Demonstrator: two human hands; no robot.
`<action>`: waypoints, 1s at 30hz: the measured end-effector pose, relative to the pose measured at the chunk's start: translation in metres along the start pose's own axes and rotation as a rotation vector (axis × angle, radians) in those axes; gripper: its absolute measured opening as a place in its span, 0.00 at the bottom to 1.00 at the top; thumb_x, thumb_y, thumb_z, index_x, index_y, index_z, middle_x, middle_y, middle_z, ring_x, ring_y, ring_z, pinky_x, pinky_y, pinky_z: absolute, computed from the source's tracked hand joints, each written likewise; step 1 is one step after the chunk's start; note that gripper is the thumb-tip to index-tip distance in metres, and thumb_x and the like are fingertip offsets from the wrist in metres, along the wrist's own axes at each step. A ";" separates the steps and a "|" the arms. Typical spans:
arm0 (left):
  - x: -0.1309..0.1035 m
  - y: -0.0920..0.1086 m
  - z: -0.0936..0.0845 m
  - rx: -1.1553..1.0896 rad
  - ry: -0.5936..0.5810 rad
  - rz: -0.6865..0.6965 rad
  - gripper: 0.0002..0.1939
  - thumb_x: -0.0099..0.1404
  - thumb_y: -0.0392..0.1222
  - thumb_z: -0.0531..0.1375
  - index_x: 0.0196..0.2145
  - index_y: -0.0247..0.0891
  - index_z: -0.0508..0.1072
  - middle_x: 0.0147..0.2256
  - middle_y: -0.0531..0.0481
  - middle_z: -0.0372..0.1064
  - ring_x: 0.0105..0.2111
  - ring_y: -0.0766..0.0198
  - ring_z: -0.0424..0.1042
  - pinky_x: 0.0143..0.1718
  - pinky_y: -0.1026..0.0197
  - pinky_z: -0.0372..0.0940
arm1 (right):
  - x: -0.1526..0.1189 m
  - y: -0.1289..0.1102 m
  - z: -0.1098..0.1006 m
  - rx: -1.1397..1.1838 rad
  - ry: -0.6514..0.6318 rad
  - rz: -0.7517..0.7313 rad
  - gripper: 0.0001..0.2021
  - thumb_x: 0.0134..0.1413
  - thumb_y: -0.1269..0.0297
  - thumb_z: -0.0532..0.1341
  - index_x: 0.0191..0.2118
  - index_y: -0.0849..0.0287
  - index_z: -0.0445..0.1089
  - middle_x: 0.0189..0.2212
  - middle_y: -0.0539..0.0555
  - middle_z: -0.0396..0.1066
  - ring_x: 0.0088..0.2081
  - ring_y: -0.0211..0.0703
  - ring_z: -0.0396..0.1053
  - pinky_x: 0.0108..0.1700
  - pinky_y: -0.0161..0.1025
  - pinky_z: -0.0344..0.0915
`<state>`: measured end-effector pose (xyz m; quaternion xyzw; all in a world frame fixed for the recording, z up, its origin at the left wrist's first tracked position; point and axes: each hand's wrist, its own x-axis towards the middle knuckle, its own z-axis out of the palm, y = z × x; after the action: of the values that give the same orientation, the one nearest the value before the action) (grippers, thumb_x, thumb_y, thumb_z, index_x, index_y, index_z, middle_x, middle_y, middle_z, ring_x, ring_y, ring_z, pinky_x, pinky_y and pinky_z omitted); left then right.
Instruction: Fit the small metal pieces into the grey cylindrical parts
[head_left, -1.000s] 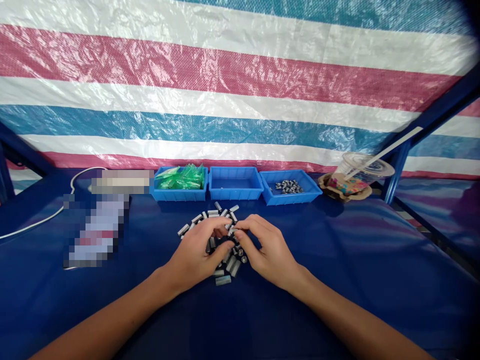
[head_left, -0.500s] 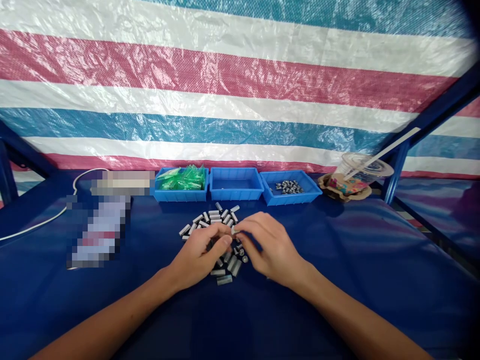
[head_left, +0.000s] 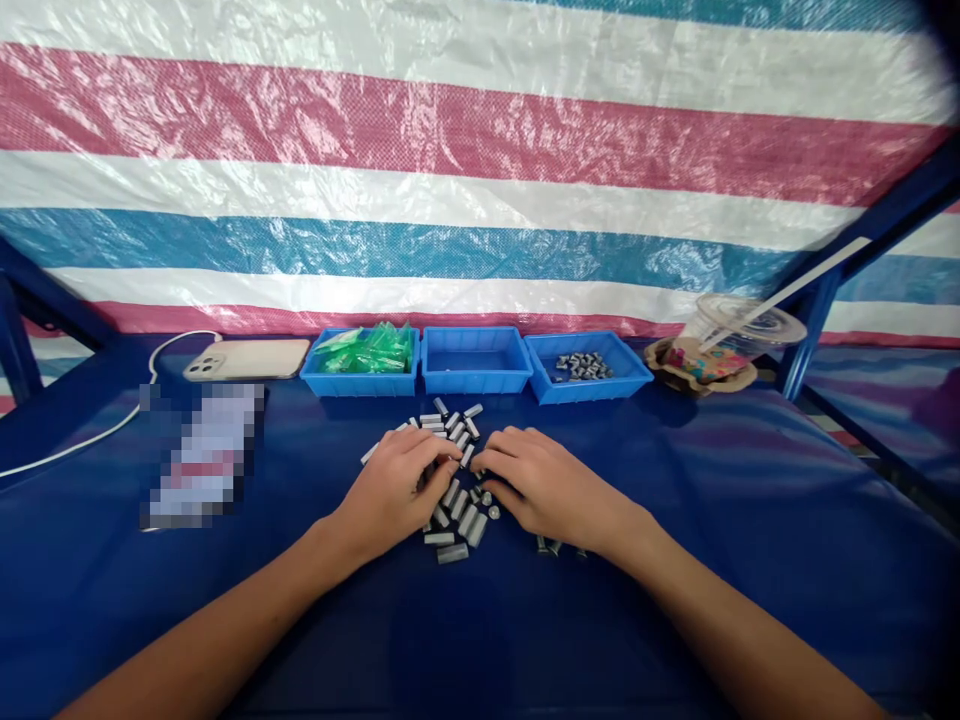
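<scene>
Hexagonal metal standoffs (head_left: 475, 530) lie in a loose pile on the blue table, around and between my hands. My left hand (head_left: 397, 485) is over the left side of the pile, with thumb and forefinger nearly together. A small bright bit shows at its fingertips, but its kind is unclear. To the right, my right hand (head_left: 551, 490) curves down over the pile's edge. Its thumb and forefinger are apart beside a few small metal screws (head_left: 487, 498). More screws (head_left: 553, 547) lie partly hidden below its wrist.
Behind the pile stand three blue bins: one with green plastic packets (head_left: 367, 350), a middle bin (head_left: 476, 382), and one holding small metal parts (head_left: 583, 366). A plastic cup (head_left: 720, 340) with a straw sits right. A phone (head_left: 255, 358), white cable (head_left: 90, 440) and pixelated object (head_left: 206, 455) lie left.
My hands have parted from where their fingertips met over the pile. The right hand's fingers have lowered towards the screws. The view has shifted slightly, and screws now show below the right wrist.
</scene>
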<state>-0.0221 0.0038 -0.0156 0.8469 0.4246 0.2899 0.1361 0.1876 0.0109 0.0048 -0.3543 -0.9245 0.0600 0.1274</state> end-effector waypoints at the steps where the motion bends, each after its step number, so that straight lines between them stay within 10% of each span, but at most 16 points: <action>1: 0.000 -0.001 0.000 -0.001 -0.005 -0.002 0.07 0.67 0.37 0.52 0.37 0.40 0.70 0.34 0.50 0.73 0.37 0.61 0.69 0.39 0.58 0.58 | 0.001 -0.005 0.004 0.018 -0.020 -0.001 0.05 0.57 0.71 0.57 0.39 0.57 0.67 0.34 0.54 0.68 0.37 0.46 0.65 0.40 0.44 0.63; 20: -0.001 0.005 0.002 -0.049 -0.071 0.031 0.07 0.66 0.36 0.52 0.37 0.39 0.70 0.33 0.50 0.72 0.37 0.61 0.70 0.40 0.58 0.61 | 0.008 0.019 0.025 0.037 0.196 0.369 0.07 0.51 0.78 0.51 0.32 0.58 0.57 0.29 0.54 0.64 0.33 0.45 0.63 0.36 0.41 0.60; 30: -0.002 0.001 0.002 -0.052 0.081 0.196 0.08 0.66 0.34 0.54 0.42 0.39 0.68 0.38 0.47 0.71 0.40 0.62 0.69 0.42 0.60 0.64 | 0.010 -0.021 0.016 1.000 0.175 0.342 0.04 0.55 0.69 0.55 0.33 0.56 0.56 0.27 0.46 0.60 0.28 0.33 0.60 0.30 0.33 0.59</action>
<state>-0.0209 0.0011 -0.0177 0.8682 0.3371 0.3466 0.1116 0.1622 0.0018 -0.0039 -0.3998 -0.6979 0.4833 0.3457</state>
